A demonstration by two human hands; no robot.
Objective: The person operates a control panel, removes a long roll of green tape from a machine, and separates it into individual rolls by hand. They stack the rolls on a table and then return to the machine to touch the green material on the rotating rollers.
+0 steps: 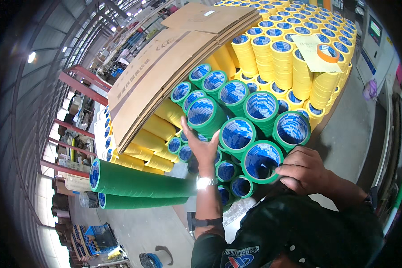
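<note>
Stacks of green tape rolls with blue cores stand close together in front of me. My left hand [202, 145] is wrapped around the near side of one green tape stack [216, 117], thumb and fingers on opposite sides. My right hand [304, 170] has curled fingers pinching the rim of the nearest green tape stack [279, 157]; part of that grip is hidden. Between the hands is another green tape stack [251, 135], with a further green stack [295, 128] just beyond my right hand. Lower green stacks [228, 172] sit beneath my left hand and arm.
Yellow tape stacks [281, 62] fill the area behind, topped by a paper sheet [310, 47] and an orange roll [328, 54]. Flattened cardboard [152, 67] leans over stacks at left. Long green rolls [138, 178] jut out beside my left forearm. A machine [375, 44] stands at right.
</note>
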